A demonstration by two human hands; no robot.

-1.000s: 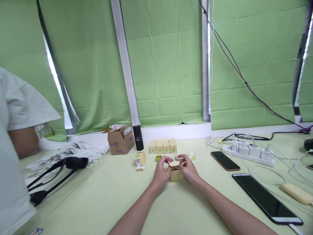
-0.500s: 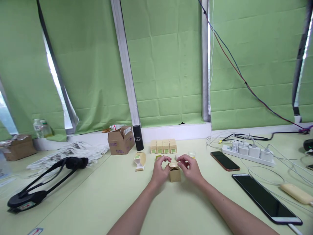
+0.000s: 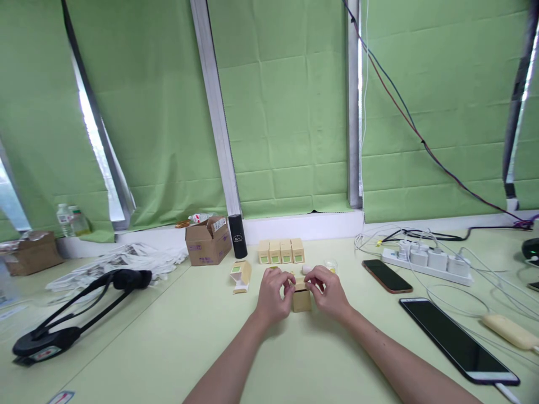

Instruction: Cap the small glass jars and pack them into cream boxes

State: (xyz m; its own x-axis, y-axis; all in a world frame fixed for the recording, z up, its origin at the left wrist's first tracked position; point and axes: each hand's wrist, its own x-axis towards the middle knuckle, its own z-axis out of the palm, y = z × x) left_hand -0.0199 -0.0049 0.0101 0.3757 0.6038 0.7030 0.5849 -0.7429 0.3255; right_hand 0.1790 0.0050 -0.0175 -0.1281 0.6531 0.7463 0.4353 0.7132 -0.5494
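A small brown cardboard box [image 3: 302, 303] stands on the table in front of me, with its top flap partly raised and a dark gap beneath. My left hand [image 3: 273, 296] pinches the left side of the flap between thumb and fingers. From the other side, my right hand [image 3: 328, 293] grips the flap's right edge the same way. Behind the hands lie a small white cylindrical piece [image 3: 308, 269] and a clear round container [image 3: 330, 265]. What is inside the box is hidden.
A row of several small boxes [image 3: 281, 252] with green labels stands behind. An open carton piece [image 3: 241, 276] lies left, near a black cylinder [image 3: 238, 237] and larger carton [image 3: 208, 242]. Phones [image 3: 387, 276], a tablet-like device [image 3: 458, 339] and a power strip [image 3: 427, 265] are right; a black headset [image 3: 80, 314] is left.
The box's flap has come lower over the opening. My left hand has shifted slightly, its fingers closing on the flap's edge; my right hand has hardly moved.
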